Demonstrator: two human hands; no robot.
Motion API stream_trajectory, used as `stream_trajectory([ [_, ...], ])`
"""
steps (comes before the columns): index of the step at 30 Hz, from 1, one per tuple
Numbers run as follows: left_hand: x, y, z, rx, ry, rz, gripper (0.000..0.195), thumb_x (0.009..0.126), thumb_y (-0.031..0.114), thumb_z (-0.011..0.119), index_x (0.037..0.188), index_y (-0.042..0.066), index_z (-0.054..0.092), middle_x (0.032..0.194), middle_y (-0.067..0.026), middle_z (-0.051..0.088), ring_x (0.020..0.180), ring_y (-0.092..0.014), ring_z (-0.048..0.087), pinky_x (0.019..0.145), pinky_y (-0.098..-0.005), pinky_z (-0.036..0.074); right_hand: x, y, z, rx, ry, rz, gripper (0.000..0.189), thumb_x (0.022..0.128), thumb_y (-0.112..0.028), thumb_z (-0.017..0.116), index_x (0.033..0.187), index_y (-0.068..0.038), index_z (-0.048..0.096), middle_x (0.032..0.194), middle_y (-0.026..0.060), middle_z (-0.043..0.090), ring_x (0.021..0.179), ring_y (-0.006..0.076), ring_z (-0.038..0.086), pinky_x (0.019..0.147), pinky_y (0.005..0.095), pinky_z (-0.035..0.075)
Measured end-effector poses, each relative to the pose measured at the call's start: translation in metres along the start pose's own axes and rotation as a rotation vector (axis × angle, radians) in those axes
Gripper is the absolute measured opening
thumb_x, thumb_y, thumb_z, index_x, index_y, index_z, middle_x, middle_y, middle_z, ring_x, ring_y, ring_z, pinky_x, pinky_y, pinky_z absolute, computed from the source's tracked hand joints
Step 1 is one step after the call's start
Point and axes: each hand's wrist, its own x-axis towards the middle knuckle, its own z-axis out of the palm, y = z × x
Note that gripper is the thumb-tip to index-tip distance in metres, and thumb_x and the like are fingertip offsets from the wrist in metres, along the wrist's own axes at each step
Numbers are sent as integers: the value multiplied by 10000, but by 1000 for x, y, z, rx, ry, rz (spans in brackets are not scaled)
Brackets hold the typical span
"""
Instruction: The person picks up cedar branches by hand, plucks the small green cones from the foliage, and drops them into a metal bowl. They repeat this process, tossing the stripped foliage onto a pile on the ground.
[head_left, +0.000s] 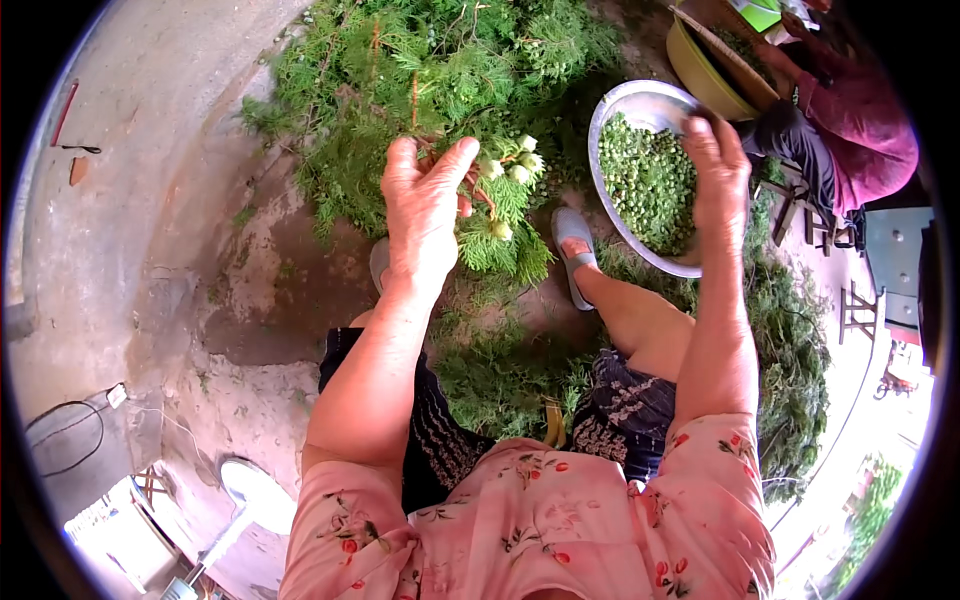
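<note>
A conifer sprig with scale-like green leaves (491, 244) and several pale green cones (517, 172) is gripped in my left hand (424, 202), thumb and fingers closed on its reddish stem. My right hand (716, 169) is over the right rim of a round metal basin (596, 161); its fingers are blurred and partly out of sight, so whether they hold anything cannot be told. Small green cones mixed with leaf bits (649, 187) lie in the basin. Beyond my left hand a large heap of cut conifer branches (465, 67) covers the ground.
More cut branches (787, 375) lie at the right and between my feet. At the upper right a person in a purple-red top (862, 135) sits by a yellow basin (686, 60) with a woven tray (731, 52) on it. A standing fan (255, 491) is at lower left.
</note>
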Motion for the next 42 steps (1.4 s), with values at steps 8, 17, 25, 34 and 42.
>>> stream_trajectory([
  [8, 2, -11, 5, 208, -43, 176, 236, 809, 169, 638, 756, 54, 438, 625, 14, 499, 503, -52, 411, 411, -225, 332, -75, -41, 112, -338, -581, -263, 585, 684, -465, 670, 992, 17, 541, 935, 195, 584, 876, 345, 583, 745, 383, 482],
  [17, 3, -21, -3, 504, -53, 246, 189, 877, 154, 528, 732, 63, 448, 626, 30, 433, 568, -47, 358, 475, -229, 318, -83, -42, 122, -334, -826, 142, 284, 749, -226, 641, 798, 42, 561, 684, 183, 572, 618, 260, 566, 588, 367, 442],
  [25, -3, -11, 0, 85, -88, -104, 179, 880, 207, 535, 808, 43, 548, 644, 19, 505, 531, -56, 425, 451, -209, 333, -86, -53, 117, -114, -974, 309, 298, 793, -268, 576, 845, 24, 588, 653, 102, 560, 536, 135, 511, 473, 284, 410],
  [34, -9, 2, 4, -85, -92, -396, 232, 848, 274, 574, 863, 42, 582, 569, 31, 487, 387, -50, 360, 322, -217, 251, -89, -56, 113, 302, -807, 814, 218, 802, -226, 539, 872, -31, 605, 740, 27, 592, 512, 75, 494, 344, 213, 334],
  [42, -5, -13, 5, 2, -36, -121, 245, 865, 244, 561, 753, 39, 487, 619, 37, 417, 516, -56, 384, 464, -212, 353, -103, -67, 114, 499, -735, 1039, 200, 809, -230, 536, 770, -34, 532, 674, 47, 510, 472, 135, 466, 338, 253, 365],
])
